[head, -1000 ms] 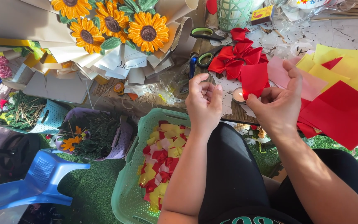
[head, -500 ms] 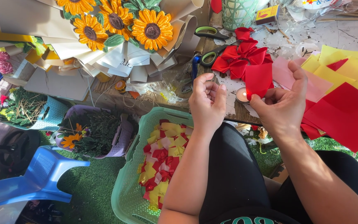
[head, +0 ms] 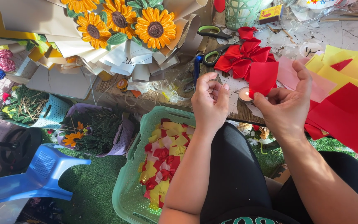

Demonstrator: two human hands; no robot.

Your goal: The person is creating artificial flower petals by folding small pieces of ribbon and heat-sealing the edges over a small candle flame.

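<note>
hands work mid-frame over the cluttered counter [head: 344, 31]: right hand [head: 284, 105] fingers clamped on a small red satin ribbon square [head: 264, 77], held just above a lit tealight candle [head: 244, 94], likely for sealing edges; left hand [head: 209, 101] fingers curled together, empty. green plastic basket [head: 131, 182] of folded red and yellow petals sits below, handy for drops.

At frame centre, the right hand [head: 287, 108] pinches a red ribbon square [head: 264, 77] above a lit tea candle [head: 244, 94]; the left hand [head: 209, 103] curls beside it, over a green basket [head: 126, 195] of folded petals.
</note>
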